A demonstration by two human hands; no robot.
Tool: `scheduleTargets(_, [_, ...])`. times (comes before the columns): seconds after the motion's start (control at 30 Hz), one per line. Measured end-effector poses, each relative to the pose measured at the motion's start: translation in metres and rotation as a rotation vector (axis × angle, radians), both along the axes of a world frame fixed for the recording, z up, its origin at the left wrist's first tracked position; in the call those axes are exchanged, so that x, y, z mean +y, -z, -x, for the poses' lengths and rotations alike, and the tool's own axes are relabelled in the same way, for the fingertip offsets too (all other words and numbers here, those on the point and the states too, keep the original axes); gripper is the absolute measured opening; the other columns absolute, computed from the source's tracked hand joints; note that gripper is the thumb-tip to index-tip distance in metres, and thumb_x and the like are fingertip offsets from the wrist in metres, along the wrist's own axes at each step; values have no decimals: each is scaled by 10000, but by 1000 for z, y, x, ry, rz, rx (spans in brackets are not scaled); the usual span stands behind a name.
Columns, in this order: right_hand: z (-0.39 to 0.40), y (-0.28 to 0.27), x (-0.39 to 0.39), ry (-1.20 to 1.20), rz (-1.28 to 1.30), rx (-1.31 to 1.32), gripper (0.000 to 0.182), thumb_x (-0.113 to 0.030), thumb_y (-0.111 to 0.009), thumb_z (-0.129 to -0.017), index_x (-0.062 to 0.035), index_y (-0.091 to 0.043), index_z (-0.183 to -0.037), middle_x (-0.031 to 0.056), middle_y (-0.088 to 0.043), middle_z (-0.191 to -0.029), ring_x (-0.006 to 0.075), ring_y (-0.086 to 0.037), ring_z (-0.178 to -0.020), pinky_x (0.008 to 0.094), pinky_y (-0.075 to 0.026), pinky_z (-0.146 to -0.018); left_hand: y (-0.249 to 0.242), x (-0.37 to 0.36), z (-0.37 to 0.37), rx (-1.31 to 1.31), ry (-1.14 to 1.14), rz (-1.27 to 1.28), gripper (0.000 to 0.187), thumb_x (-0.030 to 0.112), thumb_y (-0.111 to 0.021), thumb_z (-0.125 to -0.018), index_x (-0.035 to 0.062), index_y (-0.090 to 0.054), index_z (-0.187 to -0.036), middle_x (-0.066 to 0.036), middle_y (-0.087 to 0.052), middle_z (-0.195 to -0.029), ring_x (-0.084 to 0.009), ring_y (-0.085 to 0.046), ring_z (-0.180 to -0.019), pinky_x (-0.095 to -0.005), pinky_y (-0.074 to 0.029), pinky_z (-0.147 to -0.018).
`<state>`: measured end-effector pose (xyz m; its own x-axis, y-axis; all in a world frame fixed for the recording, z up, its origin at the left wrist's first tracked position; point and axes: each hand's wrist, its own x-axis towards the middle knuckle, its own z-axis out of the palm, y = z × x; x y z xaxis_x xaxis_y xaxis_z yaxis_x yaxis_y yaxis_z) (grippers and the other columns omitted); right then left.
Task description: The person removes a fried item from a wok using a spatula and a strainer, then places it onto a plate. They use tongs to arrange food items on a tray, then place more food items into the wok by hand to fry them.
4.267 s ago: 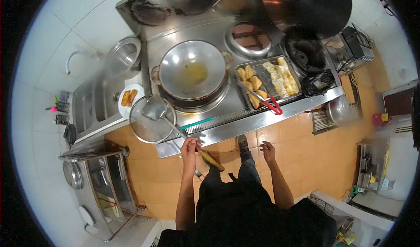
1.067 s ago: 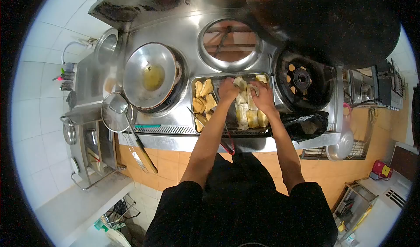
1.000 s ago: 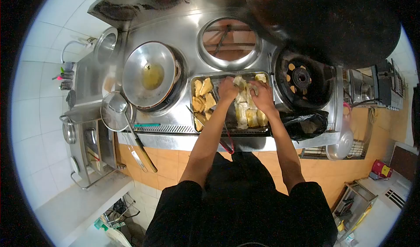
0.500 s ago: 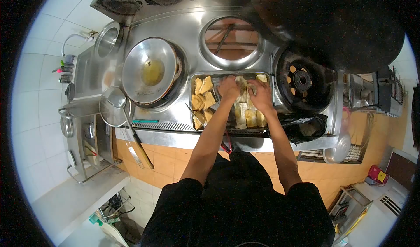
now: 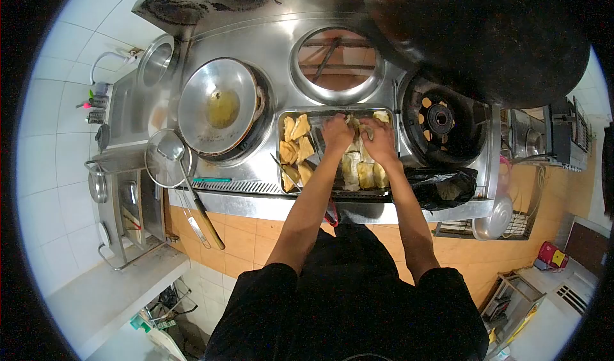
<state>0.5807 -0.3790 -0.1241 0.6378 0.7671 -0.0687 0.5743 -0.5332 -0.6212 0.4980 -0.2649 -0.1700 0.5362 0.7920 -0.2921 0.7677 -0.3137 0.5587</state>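
Observation:
A rectangular metal tray lies on the steel counter. Golden fried pieces fill its left side, and paler wrapped pieces sit in rows on the right. Over the middle of the tray, my left hand has its fingers curled at a pale piece. Close beside it, my right hand is also bent over the pale pieces, its fingers curled round something I cannot make out. Tongs or a similar metal tool lean on the tray's left side.
A wok with oil stands left of the tray. A strainer and ladle lie farther left. Behind is a round steel opening. To the right are a burner, a black plastic bag and a large dark wok above.
Both hands have shifted only slightly over the pale pieces, with the fingers moving a little. The camera view has moved slightly.

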Motion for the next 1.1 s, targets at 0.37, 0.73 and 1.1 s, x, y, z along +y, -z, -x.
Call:
scheduleTargets(0.37, [-7, -1, -3, -30, -25, 76, 314, -173, -602, -866, -140, -633, -1177, 162, -609, -1227, 364, -511, -1195, 442, -397, -1018, -18, 3, 4, 21, 199, -31, 380, 135, -726, -713, 124, -659, -1087, -144, -651, -1118, -324, -572, -1113, -462, -429, -965])
scheduleTargets(0.73, [-14, 9, -10, -33, -91, 113, 317, -185, -621, -860, -151, -631, -1176, 126, -616, -1204, 376, -528, -1143, 454, -417, -995, -14, 23, -7, 124, 408, 53, 346, 163, -739, -748, 72, -652, -1071, -198, -668, -1023, -352, -627, -1007, -440, -504, -861])
scheduleTargets(1.1, [-10, -3, -9, -39, -81, 197, 285, -203, -602, -885, -129, -638, -1158, 134, -616, -1214, 384, -533, -1151, 458, -407, -998, -20, 24, 11, -21, 356, 156, 490, 81, -657, -775, 34, -571, -1255, -236, -612, -1165, -371, -570, -1119, -425, -437, -999])
